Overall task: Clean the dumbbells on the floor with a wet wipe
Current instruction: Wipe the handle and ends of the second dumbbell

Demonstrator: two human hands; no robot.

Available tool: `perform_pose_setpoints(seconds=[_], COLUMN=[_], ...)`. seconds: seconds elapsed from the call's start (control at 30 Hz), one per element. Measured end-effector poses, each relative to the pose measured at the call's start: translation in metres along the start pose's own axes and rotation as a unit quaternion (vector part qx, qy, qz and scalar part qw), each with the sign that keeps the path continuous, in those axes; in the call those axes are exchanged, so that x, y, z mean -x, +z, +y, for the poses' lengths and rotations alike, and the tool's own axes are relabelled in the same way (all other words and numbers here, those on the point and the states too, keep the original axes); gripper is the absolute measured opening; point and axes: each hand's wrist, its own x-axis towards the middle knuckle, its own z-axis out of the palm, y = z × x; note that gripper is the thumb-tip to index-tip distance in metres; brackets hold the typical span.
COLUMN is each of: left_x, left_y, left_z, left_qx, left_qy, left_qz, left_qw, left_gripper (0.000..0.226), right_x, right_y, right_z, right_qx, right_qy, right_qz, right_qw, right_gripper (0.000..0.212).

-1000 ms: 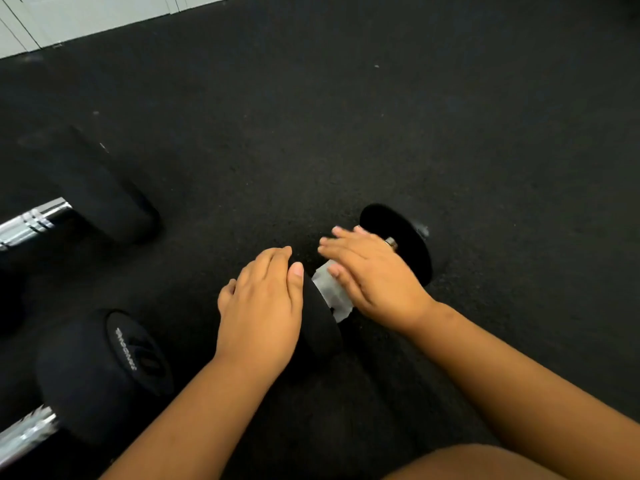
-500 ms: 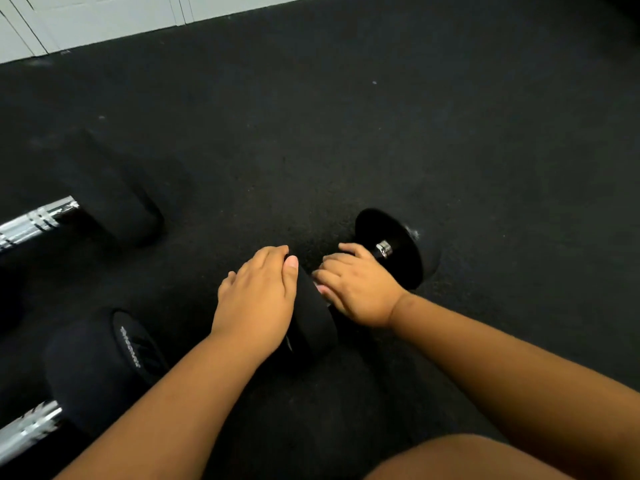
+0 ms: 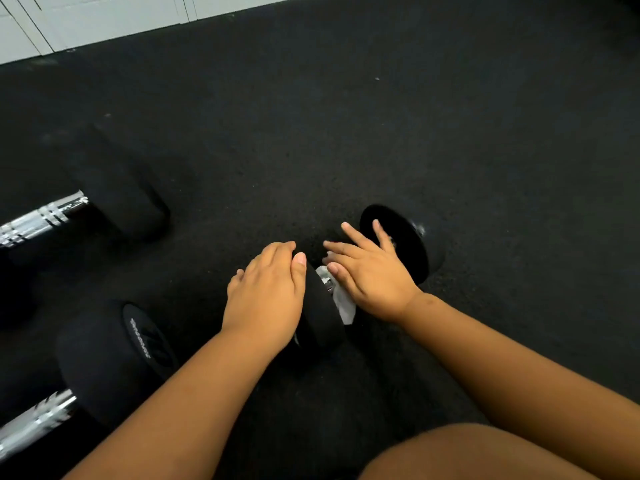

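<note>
A small black dumbbell (image 3: 408, 240) lies on the black floor in the middle of the view. My left hand (image 3: 266, 296) rests flat over its near head (image 3: 322, 313), fingers straight. My right hand (image 3: 370, 271) lies on the handle with fingers spread and straight, pressing a white wet wipe (image 3: 341, 299) onto the bar. A bit of the wipe shows under the palm and thumb. Most of the handle is hidden by the hand.
Two bigger dumbbells lie at the left: one with a chrome handle (image 3: 41, 220) further back, one with a marked black head (image 3: 114, 358) nearer me. My knee (image 3: 485, 455) is at the bottom right. A white wall (image 3: 97, 19) runs along the top left.
My right hand has uncurled from round the handle, and its fingers now lie spread over the bar. The wipe shows again under the palm. My left hand has stayed on the near head.
</note>
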Motion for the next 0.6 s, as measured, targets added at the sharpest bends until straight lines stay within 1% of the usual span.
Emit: perform_pose_setpoints(seconds=[0.07,0.1,0.2,0.23,0.3,0.37,0.4,0.43,0.47,0.5,0.53,0.6], left_x=[-0.001,-0.002,-0.002,-0.002,-0.003,-0.005,-0.005,-0.007,-0.007,-0.008,-0.008,-0.006], left_y=[0.001,0.001,0.001,0.001,0.001,0.0,-0.001,-0.002,-0.003,-0.003,-0.004,-0.004], left_z=[-0.001,-0.001,0.0,0.0,0.0,-0.001,-0.002,-0.003,-0.003,-0.004,-0.004,-0.003], left_qx=[0.003,0.007,0.019,0.021,0.022,0.021,0.021,0.021,0.021,0.017,0.013,0.001], left_qy=[-0.001,-0.003,-0.006,-0.006,-0.008,-0.01,-0.01,-0.007,-0.004,0.0,0.004,0.015], left_qz=[0.004,0.005,0.003,0.003,0.002,-0.003,-0.006,-0.009,-0.012,-0.016,-0.019,-0.018], left_qw=[1.0,1.0,1.0,1.0,1.0,1.0,1.0,1.0,1.0,1.0,1.0,1.0], left_gripper=[0.047,0.047,0.046,0.046,0.047,0.047,0.047,0.048,0.048,0.048,0.048,0.047], right_x=[0.006,0.006,0.0,-0.005,-0.022,-0.042,-0.049,-0.053,-0.051,-0.044,-0.033,-0.008], right_y=[-0.001,0.001,0.013,0.011,-0.002,-0.014,-0.017,-0.016,-0.015,-0.009,-0.001,0.016], right_z=[-0.004,-0.005,-0.012,-0.016,-0.021,-0.023,-0.024,-0.025,-0.025,-0.024,-0.022,-0.014], right_qx=[-0.079,-0.094,-0.042,-0.016,0.036,0.096,0.106,0.107,0.102,0.088,0.074,0.081], right_qy=[-0.019,-0.036,-0.069,-0.067,-0.045,-0.02,-0.005,0.008,0.017,0.011,-0.006,-0.047], right_qz=[0.06,0.08,0.061,0.041,-0.033,-0.13,-0.167,-0.187,-0.177,-0.131,-0.059,0.048], right_qw=[0.995,0.992,0.995,0.997,0.998,0.987,0.98,0.976,0.979,0.987,0.995,0.994], right_gripper=[0.048,0.044,0.036,0.039,0.048,0.054,0.055,0.055,0.054,0.053,0.051,0.047])
